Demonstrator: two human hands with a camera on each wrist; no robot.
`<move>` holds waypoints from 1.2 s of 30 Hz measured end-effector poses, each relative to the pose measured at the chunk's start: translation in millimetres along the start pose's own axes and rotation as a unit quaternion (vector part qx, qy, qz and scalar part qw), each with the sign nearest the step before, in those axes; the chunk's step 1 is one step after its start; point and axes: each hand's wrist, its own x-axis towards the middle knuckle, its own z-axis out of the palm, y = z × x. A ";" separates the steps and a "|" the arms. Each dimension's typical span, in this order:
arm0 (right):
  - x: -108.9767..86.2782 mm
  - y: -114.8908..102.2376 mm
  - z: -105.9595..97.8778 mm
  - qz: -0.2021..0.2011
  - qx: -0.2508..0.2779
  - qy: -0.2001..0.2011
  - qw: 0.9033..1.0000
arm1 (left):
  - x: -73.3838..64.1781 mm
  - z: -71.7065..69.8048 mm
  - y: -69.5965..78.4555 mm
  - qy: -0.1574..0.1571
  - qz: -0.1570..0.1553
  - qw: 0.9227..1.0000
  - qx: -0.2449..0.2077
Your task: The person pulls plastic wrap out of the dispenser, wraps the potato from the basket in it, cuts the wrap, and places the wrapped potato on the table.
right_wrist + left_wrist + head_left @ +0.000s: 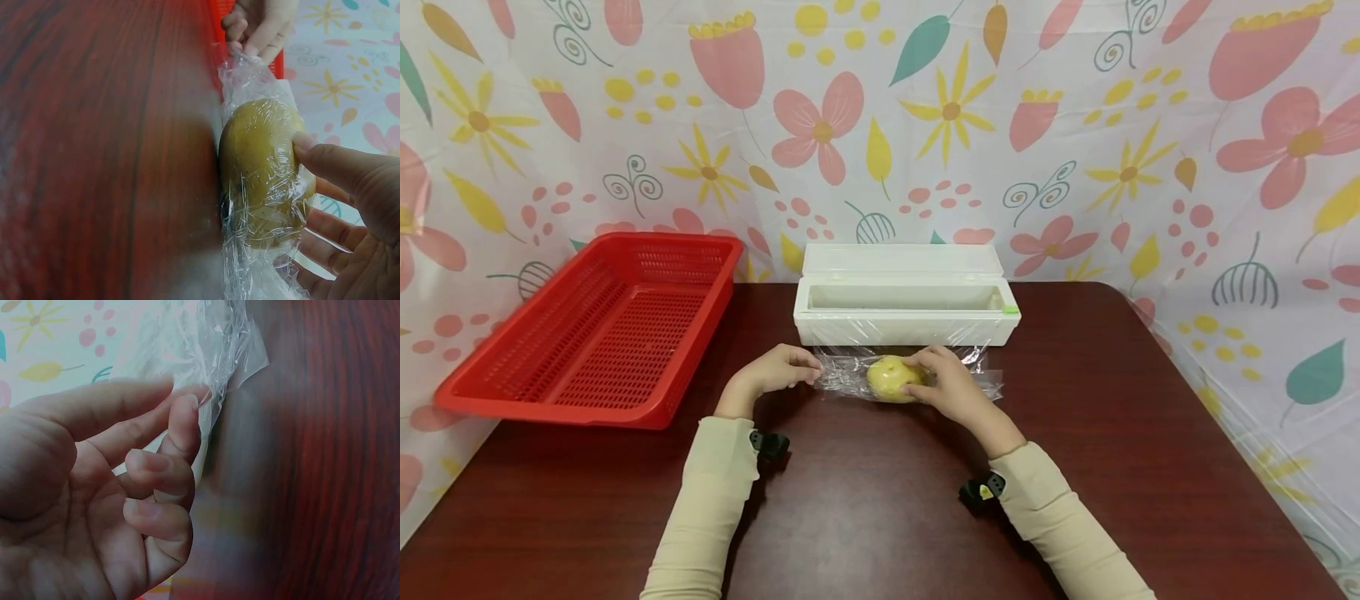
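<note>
A rounded yellow fruit (pixel 889 379) lies on the table, wrapped in clear plastic wrap (pixel 844 377). In the right wrist view the fruit (pixel 262 162) looks oval under the crinkled film. My right hand (pixel 953 387) holds it from the right, thumb on the near side and fingers on the far side. My left hand (pixel 775 375) pinches the gathered left end of the wrap between thumb and fingertips; in the left wrist view that film (pixel 231 350) stretches beyond the fingertips. More wrap sticks out on the fruit's right.
Behind the fruit stands a white wrap dispenser box (pixel 906 328) with its lid raised; film hangs down its front toward the fruit. A red plastic basket (pixel 662 408) sits at the left of the dark wooden table (pixel 865 517). A flowered cloth (pixel 880 167) hangs behind.
</note>
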 end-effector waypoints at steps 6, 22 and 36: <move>-0.3 0.4 -0.1 0.003 0.000 0.001 1.000 | 2.9 2.2 -3.6 0.012 0.026 1.000 0.006; -1.7 0.7 -0.2 0.005 0.000 0.004 1.000 | -7.0 -10.6 -2.9 -0.003 0.028 0.998 0.048; -0.8 0.7 -0.2 0.006 0.004 0.001 1.000 | -19.2 -21.4 -1.0 -0.038 -0.088 0.990 0.106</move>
